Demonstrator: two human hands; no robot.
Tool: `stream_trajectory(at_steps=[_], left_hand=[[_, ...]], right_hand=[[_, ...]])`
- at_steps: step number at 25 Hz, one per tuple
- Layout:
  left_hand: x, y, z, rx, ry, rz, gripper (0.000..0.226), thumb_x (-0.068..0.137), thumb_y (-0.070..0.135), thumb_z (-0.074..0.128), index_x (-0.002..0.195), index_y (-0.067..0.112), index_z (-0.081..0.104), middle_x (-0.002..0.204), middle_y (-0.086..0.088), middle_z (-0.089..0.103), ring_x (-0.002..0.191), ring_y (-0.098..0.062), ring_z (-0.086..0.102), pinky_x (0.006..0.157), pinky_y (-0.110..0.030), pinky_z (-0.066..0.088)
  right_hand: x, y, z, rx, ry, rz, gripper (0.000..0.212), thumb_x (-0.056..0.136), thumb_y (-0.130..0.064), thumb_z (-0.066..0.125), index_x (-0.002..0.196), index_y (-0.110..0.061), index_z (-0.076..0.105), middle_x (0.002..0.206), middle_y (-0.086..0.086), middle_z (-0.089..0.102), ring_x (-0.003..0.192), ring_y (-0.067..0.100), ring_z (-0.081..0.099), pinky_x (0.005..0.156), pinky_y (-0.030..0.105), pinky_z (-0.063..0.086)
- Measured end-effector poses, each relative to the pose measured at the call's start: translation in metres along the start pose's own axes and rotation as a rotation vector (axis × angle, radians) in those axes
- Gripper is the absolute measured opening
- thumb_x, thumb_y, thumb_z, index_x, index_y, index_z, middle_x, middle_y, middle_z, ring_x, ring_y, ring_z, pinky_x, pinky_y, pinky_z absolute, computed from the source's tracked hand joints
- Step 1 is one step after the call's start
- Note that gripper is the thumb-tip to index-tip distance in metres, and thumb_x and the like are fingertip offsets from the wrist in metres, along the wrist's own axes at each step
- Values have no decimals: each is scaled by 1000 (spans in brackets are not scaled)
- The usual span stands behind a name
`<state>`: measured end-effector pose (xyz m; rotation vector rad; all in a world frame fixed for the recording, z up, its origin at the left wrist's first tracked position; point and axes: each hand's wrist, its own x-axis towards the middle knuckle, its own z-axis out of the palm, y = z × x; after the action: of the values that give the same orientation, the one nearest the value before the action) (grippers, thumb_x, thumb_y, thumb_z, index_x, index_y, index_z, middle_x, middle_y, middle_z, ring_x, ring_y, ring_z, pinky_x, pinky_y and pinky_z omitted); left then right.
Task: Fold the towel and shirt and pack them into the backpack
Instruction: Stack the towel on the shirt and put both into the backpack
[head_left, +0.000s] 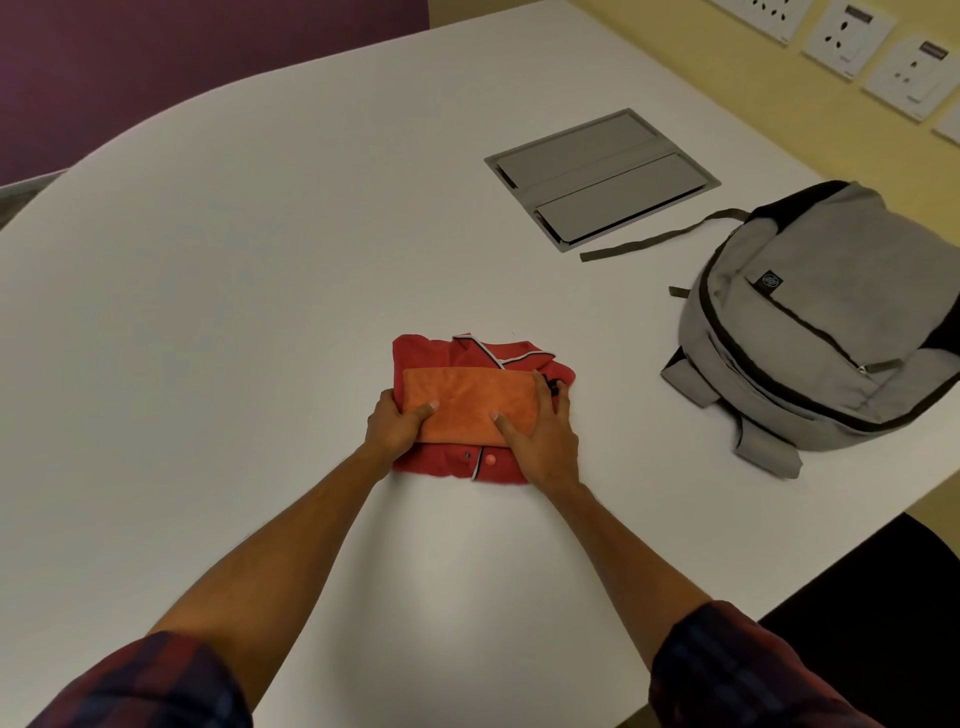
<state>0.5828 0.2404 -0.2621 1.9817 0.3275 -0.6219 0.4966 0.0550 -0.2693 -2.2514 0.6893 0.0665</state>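
- I see 1 white table (260, 260) with a curved far-left edge and a straight right edge; most of its left half and the near middle lie bare, so there is wide room to move there
- 1 folded red shirt (441, 353) lies near the middle of the table, well in from every edge; 1 folded orange towel (467, 402) lies on top of it, leaving red cloth showing beyond and in front
- My left hand (395, 423) grips the stack at its left end, thumb on top of the towel, fingers tucked round the side
- My right hand (545, 441) holds the right end, thumb pressed on the towel, fingers curled over the right side
- 1 grey backpack (831, 322) lies flat near the right edge of the table, well apart from the stack; 1 strap trails toward the far side
- It carries 1 small dark logo patch (772, 282); I cannot read it
- 1 grey cable hatch (602, 176) is set flush in the table beyond the backpack's strap
- 3 white wall sockets (847, 36) show fully past the far-right edge, with part of another; their labels are too blurred to read
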Motion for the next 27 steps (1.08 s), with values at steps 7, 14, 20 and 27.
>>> stream_trajectory(at_steps=[7,14,20,27], left_hand=[[-12,-24,-40,-7,63,-23,74,86,41,67,145,13,31,144,-12,46,126,-34,50,100,-45,44],[-36,-73,-117,-15,223,-87,68,88,36,65,143,11,35,142,-13,48,124,-35,51,98,-45,44],[-54,-107,-151,-1,323,-138,63,91,36,59,143,9,35,141,-16,48,123,-37,50,101,-49,43],[-62,-86,-141,475,542,150,69,84,33,60,142,9,33,141,-19,42,128,-39,43,104,-55,37]], right_hand=[[-13,-22,21,8,-118,-84,88,82,-64,58,152,-32,16,162,3,8,138,29,37,106,48,36],[-50,-69,76,-25,-293,-230,85,86,-61,56,152,-35,10,162,5,-2,137,30,38,104,47,38],[-81,-88,109,-45,-387,-314,83,89,-62,51,153,-35,5,162,8,-7,137,34,38,102,48,41],[-69,-76,75,-49,-355,-366,87,87,-67,47,153,-32,2,162,0,8,139,25,36,102,50,40]])
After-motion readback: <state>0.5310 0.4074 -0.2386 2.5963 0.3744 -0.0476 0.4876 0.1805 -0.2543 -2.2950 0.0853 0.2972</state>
